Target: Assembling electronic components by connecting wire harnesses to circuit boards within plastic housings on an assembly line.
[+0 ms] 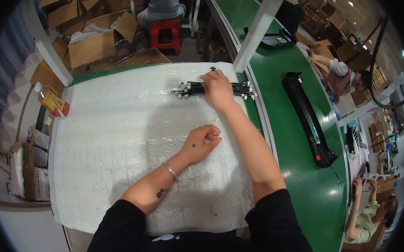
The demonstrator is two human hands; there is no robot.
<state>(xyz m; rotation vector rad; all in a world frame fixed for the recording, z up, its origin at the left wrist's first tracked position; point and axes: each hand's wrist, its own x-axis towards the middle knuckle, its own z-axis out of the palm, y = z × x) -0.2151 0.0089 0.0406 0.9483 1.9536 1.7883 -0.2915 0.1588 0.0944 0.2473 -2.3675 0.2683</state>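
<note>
Right hand (217, 90) reaching over black cables (194, 88) on a white-covered table (112, 134).
In the head view, the cables are lying in a bundle at the table's far right, the right hand covering their middle; I cannot tell whether its fingers are gripping. The left hand (199, 145) is curling nearer the body, leaving a narrow gap between thumb and fingers. 1 long black casing (306, 115) is lying on the green belt (271, 100).

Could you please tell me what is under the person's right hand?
A bundle of black cables with white connectors lies under the right hand, its ends showing on both sides. The stretch directly beneath the hand is covered, so it cannot be seen.
</note>
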